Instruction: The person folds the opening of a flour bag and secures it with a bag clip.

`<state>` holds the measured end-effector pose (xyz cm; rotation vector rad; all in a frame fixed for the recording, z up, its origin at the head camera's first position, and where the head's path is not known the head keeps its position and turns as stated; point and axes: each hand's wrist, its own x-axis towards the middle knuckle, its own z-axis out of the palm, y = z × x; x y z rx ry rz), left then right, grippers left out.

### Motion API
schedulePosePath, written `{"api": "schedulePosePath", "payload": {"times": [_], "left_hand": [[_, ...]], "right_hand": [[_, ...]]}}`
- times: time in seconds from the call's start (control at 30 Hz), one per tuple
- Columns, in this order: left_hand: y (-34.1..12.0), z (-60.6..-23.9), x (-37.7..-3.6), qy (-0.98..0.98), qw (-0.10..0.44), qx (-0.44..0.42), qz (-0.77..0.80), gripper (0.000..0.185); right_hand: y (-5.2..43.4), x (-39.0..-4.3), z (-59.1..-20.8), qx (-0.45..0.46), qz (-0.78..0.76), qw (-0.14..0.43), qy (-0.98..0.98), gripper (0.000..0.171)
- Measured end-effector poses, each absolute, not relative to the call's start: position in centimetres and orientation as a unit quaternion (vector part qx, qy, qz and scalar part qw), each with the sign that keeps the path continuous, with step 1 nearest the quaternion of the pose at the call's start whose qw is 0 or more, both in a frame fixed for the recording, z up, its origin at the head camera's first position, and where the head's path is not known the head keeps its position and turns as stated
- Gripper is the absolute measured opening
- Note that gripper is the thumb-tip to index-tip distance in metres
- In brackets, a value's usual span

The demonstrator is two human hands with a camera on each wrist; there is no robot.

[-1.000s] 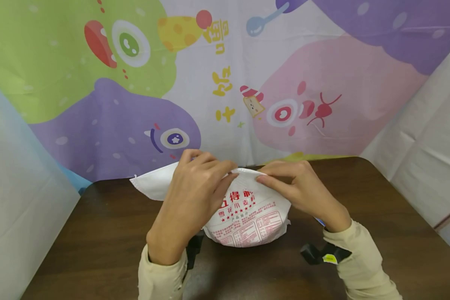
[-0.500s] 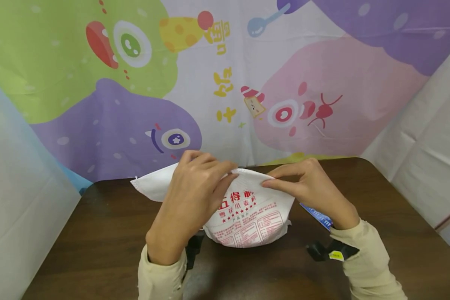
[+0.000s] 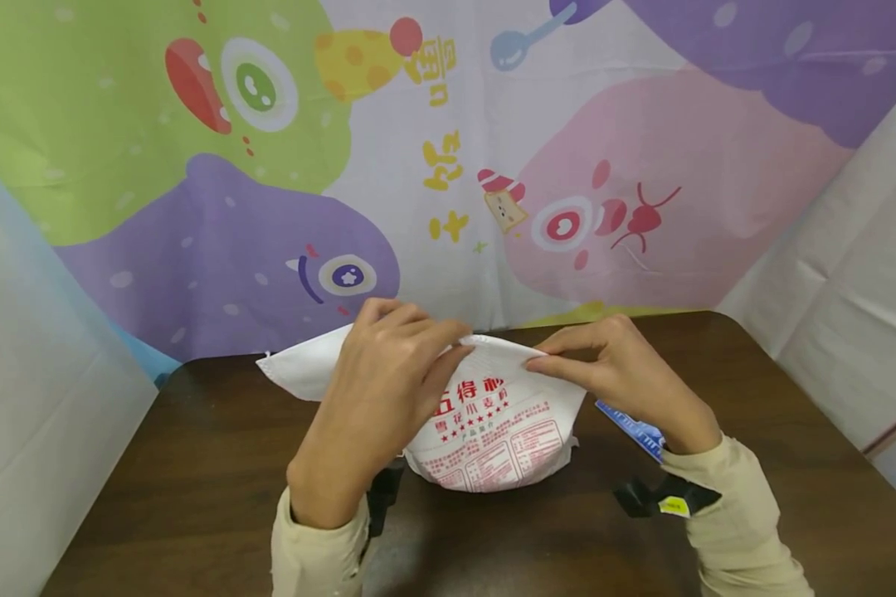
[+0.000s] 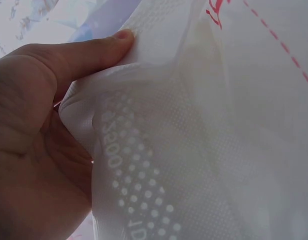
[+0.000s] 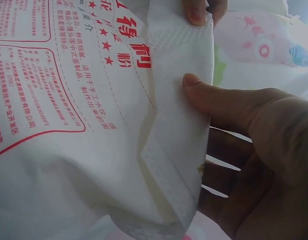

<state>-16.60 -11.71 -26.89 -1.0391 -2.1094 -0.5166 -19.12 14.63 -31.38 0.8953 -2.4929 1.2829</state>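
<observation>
At tabletop (image 3: 194, 464) centre, flour bag (image 3: 493, 431) kept upright; top edge pinched by left hand (image 3: 377, 398) at 11 o'clock. Right hand (image 3: 627, 377) grip shifted outward to 1 o'clock since a second ago, edge held; mouth being flattened, judged.

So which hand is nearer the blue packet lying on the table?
Right. The right hand pinches the bag's top edge just above the blue packet; the left hand grips the bag's far side.

Matt woven-plastic sack (image 3: 493, 431) — glossy dark wood table (image 3: 754, 414).

The bag (image 3: 493, 431) sits on the table (image 3: 194, 481), before the backdrop (image 3: 448, 166).
</observation>
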Motion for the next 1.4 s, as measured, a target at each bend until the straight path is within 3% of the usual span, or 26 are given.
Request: {"api": "schedulePosePath", "payload": {"times": [0.4,1.4], "left_hand": [[-11.7,-27.0,-16.7,-0.814,0.364,-0.405,-0.203,0.008],[-11.7,-26.8,-16.7,-0.812,0.365,-0.403,-0.210,0.005]], "right_hand": [[16.3,-18.6,-30.8,0.316,0.411,-0.002,-0.855,0.022],[17.3,-18.2,-30.2,0.238,0.348,0.035,-0.906,0.007]]}}
